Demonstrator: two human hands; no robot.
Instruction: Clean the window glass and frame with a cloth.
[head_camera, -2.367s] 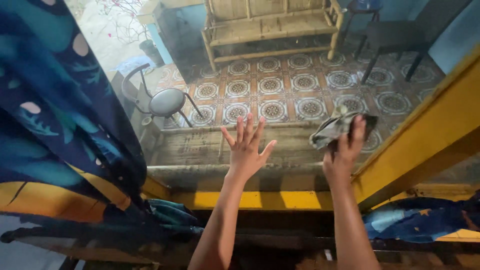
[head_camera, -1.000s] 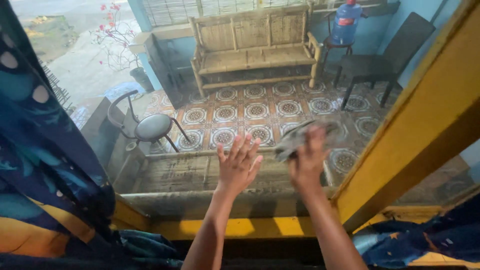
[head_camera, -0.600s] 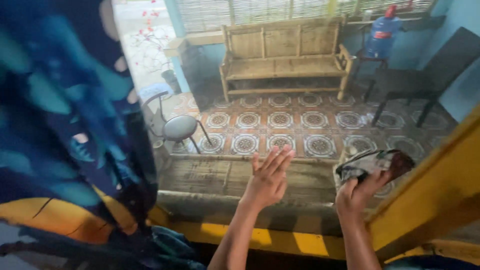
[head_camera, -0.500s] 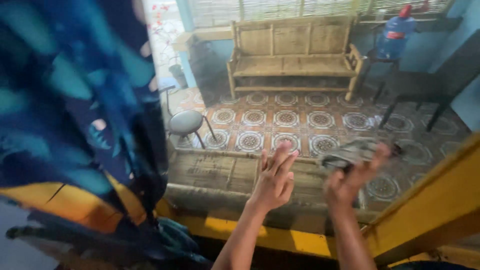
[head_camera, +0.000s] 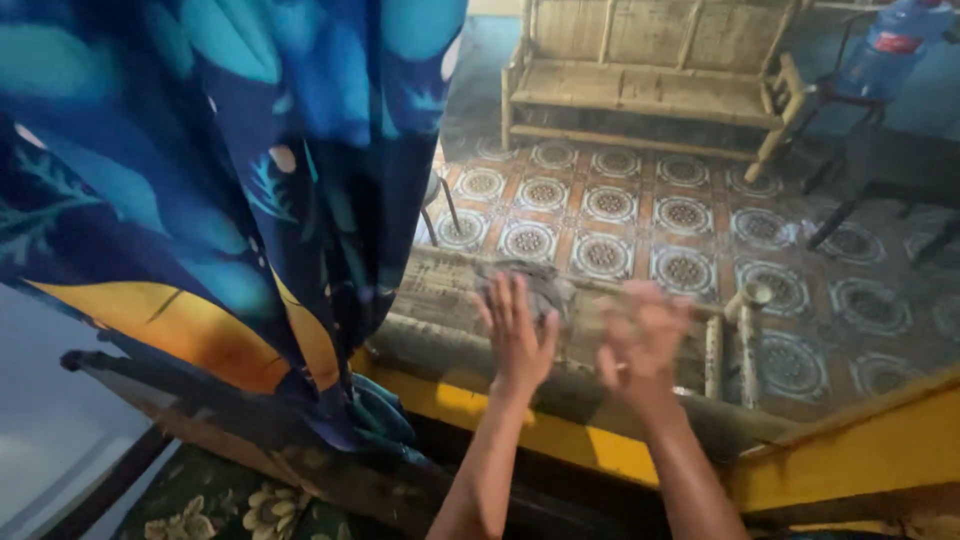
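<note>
My left hand (head_camera: 518, 340) is raised against the window pane, fingers spread over a crumpled grey rag (head_camera: 548, 285) that it presses to the glass. My right hand (head_camera: 640, 345) hovers just to the right of it, blurred, fingers apart and holding nothing. Both forearms reach up over the yellow window frame (head_camera: 560, 440). Part of the rag is hidden behind my left fingers.
A dark blue patterned curtain (head_camera: 200, 180) hangs close on the left and covers much of the view. Through the glass lie a patterned tile floor (head_camera: 690, 215), a bamboo bench (head_camera: 650, 85), a blue water bottle (head_camera: 893, 45) and a dark chair (head_camera: 890, 170).
The rag has gone from my right hand to under my left hand. Both hands moved left along the pane, and my view swung left, so the curtain fills more of it.
</note>
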